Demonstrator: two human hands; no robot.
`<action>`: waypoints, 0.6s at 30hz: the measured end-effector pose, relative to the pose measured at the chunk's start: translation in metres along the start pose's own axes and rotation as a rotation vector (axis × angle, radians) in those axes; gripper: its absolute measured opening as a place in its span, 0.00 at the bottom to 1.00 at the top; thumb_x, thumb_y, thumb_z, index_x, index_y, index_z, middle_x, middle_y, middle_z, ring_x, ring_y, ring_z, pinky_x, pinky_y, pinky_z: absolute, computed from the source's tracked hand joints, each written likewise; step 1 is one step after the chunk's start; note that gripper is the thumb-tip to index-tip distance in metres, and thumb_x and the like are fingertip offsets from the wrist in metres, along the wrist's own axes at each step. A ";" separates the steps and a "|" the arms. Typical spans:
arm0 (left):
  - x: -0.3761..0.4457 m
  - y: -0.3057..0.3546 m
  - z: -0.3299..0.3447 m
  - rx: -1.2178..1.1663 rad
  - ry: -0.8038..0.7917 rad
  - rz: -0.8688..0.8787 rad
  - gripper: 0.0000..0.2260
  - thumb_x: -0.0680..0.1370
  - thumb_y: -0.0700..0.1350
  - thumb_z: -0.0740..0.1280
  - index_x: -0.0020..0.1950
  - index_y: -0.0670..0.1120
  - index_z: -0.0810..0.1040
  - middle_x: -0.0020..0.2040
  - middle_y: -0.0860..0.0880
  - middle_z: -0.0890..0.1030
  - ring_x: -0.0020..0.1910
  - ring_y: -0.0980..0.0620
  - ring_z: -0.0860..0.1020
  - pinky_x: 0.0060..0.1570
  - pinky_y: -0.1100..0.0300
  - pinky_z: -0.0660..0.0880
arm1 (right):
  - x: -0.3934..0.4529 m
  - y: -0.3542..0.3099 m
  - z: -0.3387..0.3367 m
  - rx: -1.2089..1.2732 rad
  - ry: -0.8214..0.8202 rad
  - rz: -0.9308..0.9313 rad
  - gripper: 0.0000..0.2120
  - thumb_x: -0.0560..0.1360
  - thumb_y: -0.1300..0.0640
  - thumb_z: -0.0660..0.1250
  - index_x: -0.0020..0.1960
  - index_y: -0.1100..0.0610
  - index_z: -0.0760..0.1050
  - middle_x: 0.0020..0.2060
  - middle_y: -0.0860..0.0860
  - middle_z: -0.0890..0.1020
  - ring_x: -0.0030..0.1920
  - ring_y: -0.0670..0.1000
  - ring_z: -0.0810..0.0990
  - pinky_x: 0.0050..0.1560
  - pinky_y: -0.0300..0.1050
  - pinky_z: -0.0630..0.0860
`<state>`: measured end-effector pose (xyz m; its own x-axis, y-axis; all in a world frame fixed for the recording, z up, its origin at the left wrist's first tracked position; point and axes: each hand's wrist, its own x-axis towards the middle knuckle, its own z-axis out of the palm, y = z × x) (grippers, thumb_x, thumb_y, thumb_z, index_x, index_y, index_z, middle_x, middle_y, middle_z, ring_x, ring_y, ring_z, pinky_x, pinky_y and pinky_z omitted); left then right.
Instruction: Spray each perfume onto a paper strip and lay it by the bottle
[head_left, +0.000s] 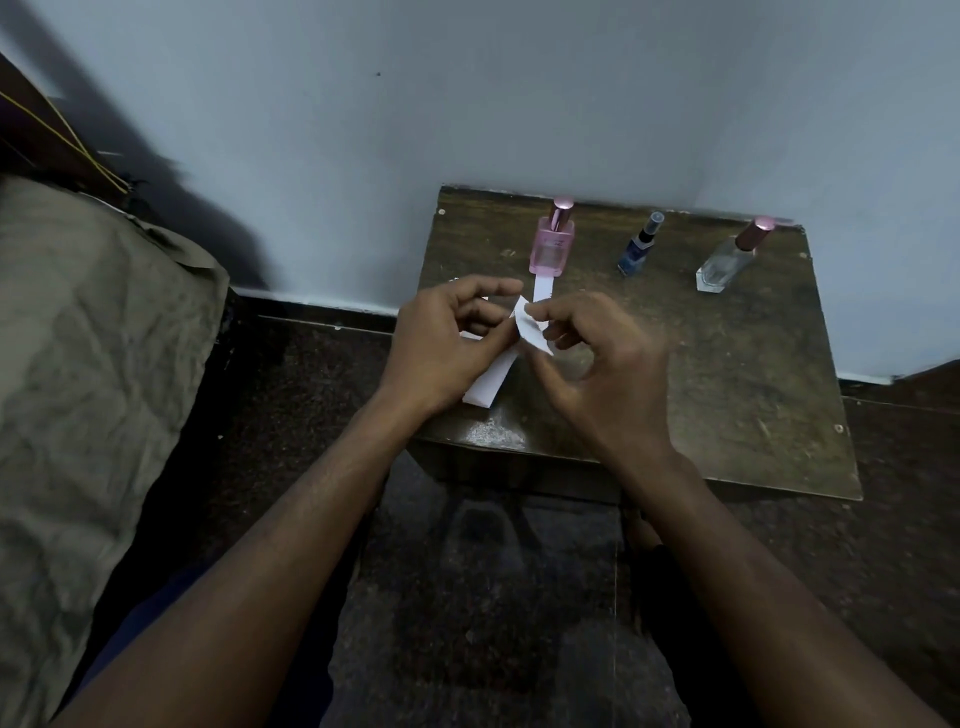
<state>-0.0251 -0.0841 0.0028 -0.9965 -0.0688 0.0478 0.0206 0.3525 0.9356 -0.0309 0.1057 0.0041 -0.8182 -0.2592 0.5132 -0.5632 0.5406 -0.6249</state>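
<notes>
We hold both hands over the near left part of the worn dark wooden table (727, 395), our left hand (441, 343) and right hand (602, 364) each pinching a white paper strip (527, 327), seemingly peeling one off the white stack (488, 382) lying beneath. One strip (543, 288) already lies touching the pink rectangular perfume bottle (552, 247) at the far edge, so we judge that bottle done. Next we must free this strip and carry it right to the small blue spray bottle (636, 249), then the clear glass bottle with the rose cap (727, 265).
</notes>
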 end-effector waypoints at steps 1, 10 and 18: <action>0.000 0.000 0.002 -0.008 -0.001 -0.001 0.15 0.78 0.44 0.79 0.65 0.49 0.85 0.44 0.55 0.89 0.45 0.60 0.87 0.50 0.65 0.81 | 0.000 0.001 0.000 -0.027 0.009 0.033 0.13 0.74 0.64 0.79 0.58 0.59 0.85 0.49 0.51 0.85 0.42 0.47 0.82 0.44 0.46 0.81; -0.002 -0.002 0.008 0.020 -0.027 0.014 0.15 0.76 0.47 0.81 0.62 0.49 0.87 0.44 0.57 0.90 0.47 0.59 0.88 0.50 0.59 0.84 | 0.005 0.001 -0.007 -0.041 -0.026 0.204 0.02 0.77 0.59 0.77 0.48 0.57 0.87 0.45 0.49 0.84 0.40 0.47 0.82 0.42 0.30 0.74; -0.003 0.002 0.006 0.093 -0.059 0.058 0.20 0.77 0.44 0.80 0.69 0.49 0.85 0.46 0.58 0.89 0.48 0.63 0.87 0.50 0.57 0.85 | 0.004 0.001 -0.006 -0.091 -0.085 0.203 0.05 0.80 0.57 0.74 0.50 0.59 0.84 0.44 0.50 0.83 0.41 0.47 0.80 0.41 0.36 0.76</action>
<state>-0.0221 -0.0781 0.0023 -0.9969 0.0083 0.0777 0.0734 0.4396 0.8952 -0.0344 0.1098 0.0091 -0.9227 -0.2017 0.3285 -0.3761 0.6577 -0.6526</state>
